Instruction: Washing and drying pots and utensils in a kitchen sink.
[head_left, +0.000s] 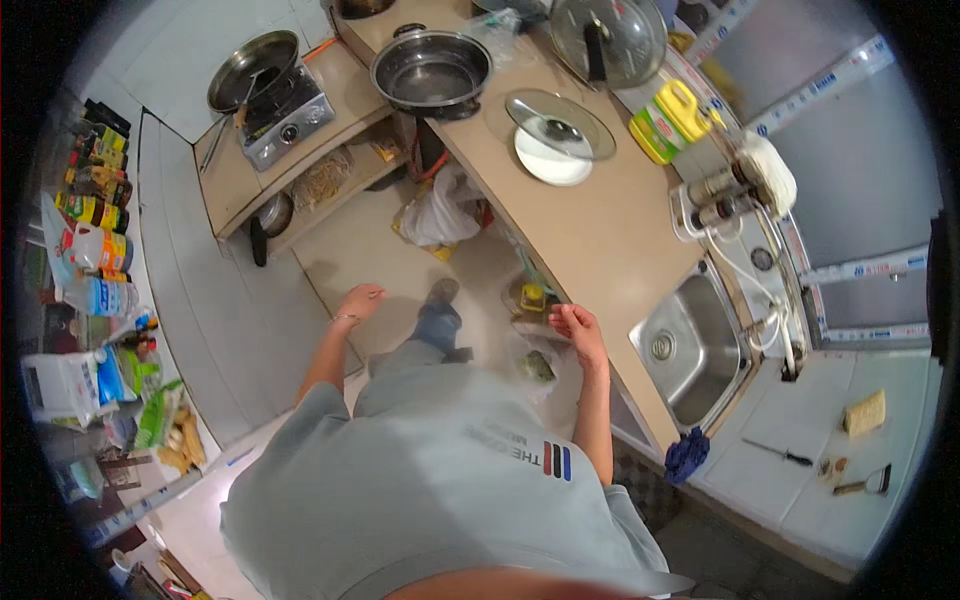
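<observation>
My left hand (363, 301), with a bracelet at the wrist, hangs over the floor and holds nothing that I can see. Near the counter's front edge, my right hand (577, 330) is raised with its fingers bent; nothing shows in it. Ahead on the counter (592, 240) stands a black two-handled pan (431, 71). A glass lid (592, 135) lies tilted partly over a white plate (547, 166). A wok (259, 67) with a utensil in it sits on the portable gas stove (289, 131) at the upper left.
A steel sink (694, 364) is set into the counter on the right, with a dark blue cloth (687, 455) at its near corner. A yellow jug (670, 124) and a larger glass lid (611, 45) stand at the back. A white bag (442, 214) lies below. Bottles (97, 210) line the left shelf.
</observation>
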